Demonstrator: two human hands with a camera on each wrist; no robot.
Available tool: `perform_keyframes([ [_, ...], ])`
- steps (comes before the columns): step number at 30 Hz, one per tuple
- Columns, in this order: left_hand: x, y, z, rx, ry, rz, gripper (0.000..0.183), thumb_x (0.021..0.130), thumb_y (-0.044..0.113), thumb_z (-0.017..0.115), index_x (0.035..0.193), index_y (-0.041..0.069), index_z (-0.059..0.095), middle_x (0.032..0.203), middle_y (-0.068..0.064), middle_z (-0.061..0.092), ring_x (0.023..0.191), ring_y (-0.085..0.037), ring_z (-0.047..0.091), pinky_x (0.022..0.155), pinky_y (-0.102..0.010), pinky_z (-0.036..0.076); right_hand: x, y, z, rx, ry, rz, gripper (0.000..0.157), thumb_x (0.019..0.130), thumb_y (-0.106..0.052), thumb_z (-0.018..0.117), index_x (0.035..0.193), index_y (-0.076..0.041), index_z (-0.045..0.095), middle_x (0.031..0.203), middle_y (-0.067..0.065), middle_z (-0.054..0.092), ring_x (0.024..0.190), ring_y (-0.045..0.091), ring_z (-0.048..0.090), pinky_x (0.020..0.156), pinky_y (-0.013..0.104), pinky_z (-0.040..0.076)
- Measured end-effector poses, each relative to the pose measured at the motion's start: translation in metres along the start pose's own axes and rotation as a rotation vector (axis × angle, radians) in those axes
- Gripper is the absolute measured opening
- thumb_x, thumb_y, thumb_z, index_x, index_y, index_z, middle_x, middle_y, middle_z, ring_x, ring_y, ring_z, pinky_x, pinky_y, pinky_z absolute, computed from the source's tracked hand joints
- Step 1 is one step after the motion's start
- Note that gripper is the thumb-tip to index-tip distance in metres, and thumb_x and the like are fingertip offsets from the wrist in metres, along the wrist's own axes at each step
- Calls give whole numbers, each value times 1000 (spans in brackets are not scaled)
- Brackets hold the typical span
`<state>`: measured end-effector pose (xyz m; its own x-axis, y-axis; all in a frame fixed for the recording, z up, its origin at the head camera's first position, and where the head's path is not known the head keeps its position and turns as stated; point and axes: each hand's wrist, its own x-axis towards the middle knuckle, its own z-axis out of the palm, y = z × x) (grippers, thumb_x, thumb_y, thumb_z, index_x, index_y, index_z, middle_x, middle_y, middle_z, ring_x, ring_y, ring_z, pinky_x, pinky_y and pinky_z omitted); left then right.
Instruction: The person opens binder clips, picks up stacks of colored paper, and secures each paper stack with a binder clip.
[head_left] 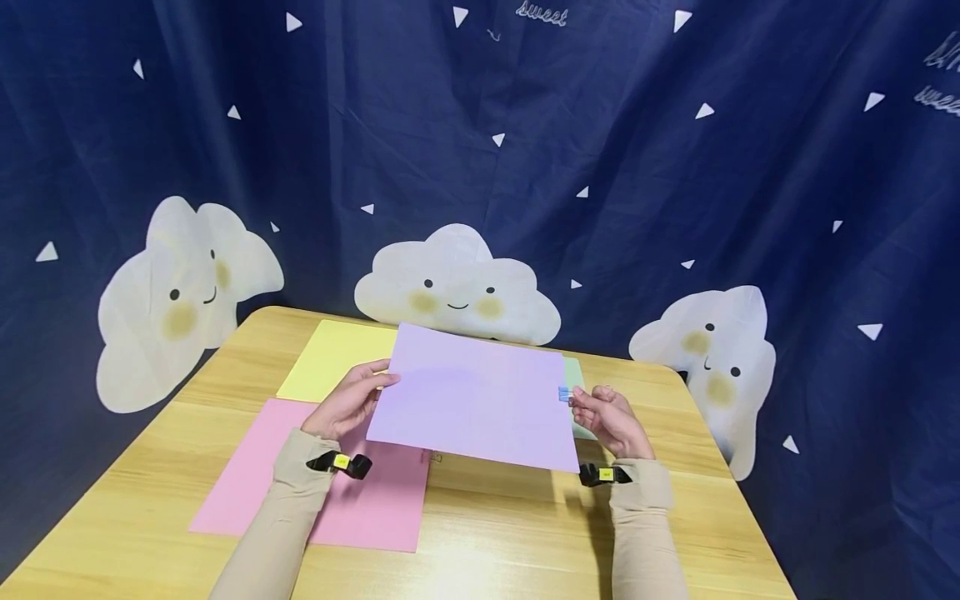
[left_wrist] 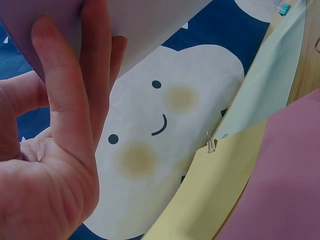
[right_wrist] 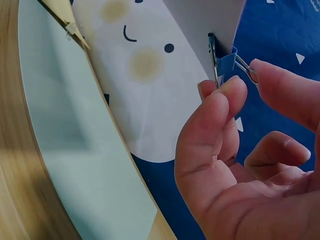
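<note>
A purple sheet of paper [head_left: 472, 396] is held up over the table, tilted, its face toward the head camera. My left hand [head_left: 348, 404] grips its left edge, the thumb in front and fingers behind. At the right edge sits a blue binder clip [right_wrist: 226, 62], clamped on the sheet with two silver wire handles. My right hand [head_left: 611, 421] pinches this clip by its handles, fingertips on both sides of it in the right wrist view. Seen in the left wrist view, the left fingers [left_wrist: 65, 95] lie against the sheet's underside.
On the wooden table [head_left: 510, 542] lie a pink sheet [head_left: 247, 475], a yellow sheet [head_left: 330, 354] and a pale green sheet [right_wrist: 65, 100], partly covered by the purple one. A metal clip [left_wrist: 211, 143] grips the yellow sheet's edge. Behind hangs a dark blue curtain [head_left: 420, 108] with clouds.
</note>
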<state>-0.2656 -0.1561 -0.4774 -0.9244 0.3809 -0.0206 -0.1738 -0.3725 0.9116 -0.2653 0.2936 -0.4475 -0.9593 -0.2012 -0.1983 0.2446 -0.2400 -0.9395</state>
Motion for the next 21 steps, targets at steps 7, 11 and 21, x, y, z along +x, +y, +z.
perform_keyframes([
  [7, -1, -1, 0, -9, 8, -2, 32, 107, 2, 50, 139, -1, 45, 89, 3, 79, 69, -1, 73, 55, -9, 57, 1, 0, -2, 11, -17, 12, 45, 107, -10, 56, 66, -20, 40, 80, -3, 75, 71, 6, 70, 69, 19, 62],
  [11, 0, -1, -1, 2, 11, 3, 29, 106, 2, 51, 136, 1, 49, 87, 4, 78, 64, 2, 70, 50, -7, 54, 1, -1, -1, 22, -1, 23, 42, 107, -9, 55, 68, -20, 43, 80, -3, 74, 71, 7, 70, 70, 20, 63],
  [21, 0, -1, 0, -10, 10, 6, 26, 106, 1, 50, 133, 3, 52, 87, 4, 78, 64, 2, 71, 51, -7, 54, 1, -1, -2, 38, 16, 37, 34, 106, -9, 56, 73, -19, 53, 80, -3, 75, 71, 8, 71, 72, 21, 64],
])
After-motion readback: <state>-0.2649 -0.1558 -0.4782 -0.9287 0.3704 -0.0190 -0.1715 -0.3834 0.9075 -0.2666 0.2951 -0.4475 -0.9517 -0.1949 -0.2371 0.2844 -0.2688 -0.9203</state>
